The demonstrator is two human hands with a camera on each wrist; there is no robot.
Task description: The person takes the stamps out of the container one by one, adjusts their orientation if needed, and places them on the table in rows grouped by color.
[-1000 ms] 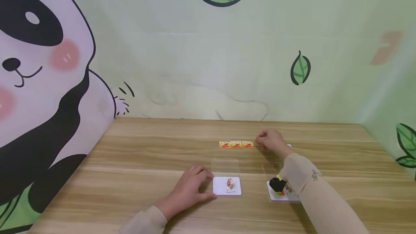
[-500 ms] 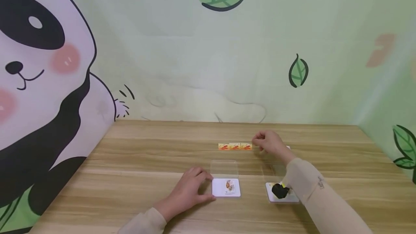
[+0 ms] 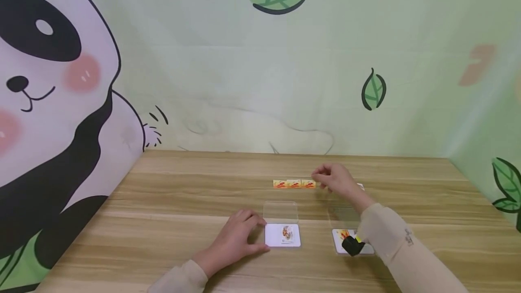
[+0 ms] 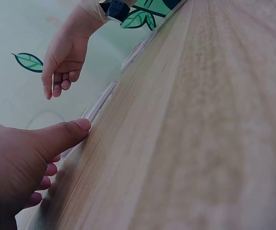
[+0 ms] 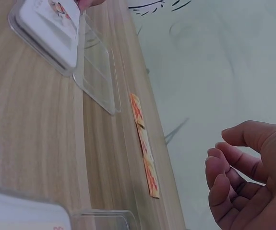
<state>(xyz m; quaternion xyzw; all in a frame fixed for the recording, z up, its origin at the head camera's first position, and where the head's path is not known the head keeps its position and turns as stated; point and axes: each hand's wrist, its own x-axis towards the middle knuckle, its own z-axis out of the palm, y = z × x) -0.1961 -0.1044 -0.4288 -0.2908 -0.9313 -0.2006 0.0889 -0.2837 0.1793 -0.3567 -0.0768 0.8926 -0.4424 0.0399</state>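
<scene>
My left hand (image 3: 236, 236) lies at the left side of a white box (image 3: 272, 235) with a small pictured card (image 3: 287, 234) on it; thumb and index finger grip its left corners. Three orange-yellow cards (image 3: 294, 184) form a row farther back. Over the right end of that row hovers my right hand (image 3: 335, 180), its fingers loosely bent; the right wrist view shows the hand (image 5: 248, 177) with nothing between thumb and fingers. A second white box (image 3: 340, 247) with a yellow-orange card (image 3: 343, 235) lies under the right forearm, which partly hides it.
Transparent lids (image 3: 281, 212) stand open behind the boxes. A white item (image 3: 360, 186) shows partly behind the right wrist. A black device (image 3: 352, 245) hangs at the right wrist. Behind the wooden table (image 3: 183, 193) is a printed backdrop (image 3: 228, 71).
My right hand has shifted slightly left, its fingertips now over the end of the card row. The wrist device has moved a little too. My left hand keeps its place on the box.
</scene>
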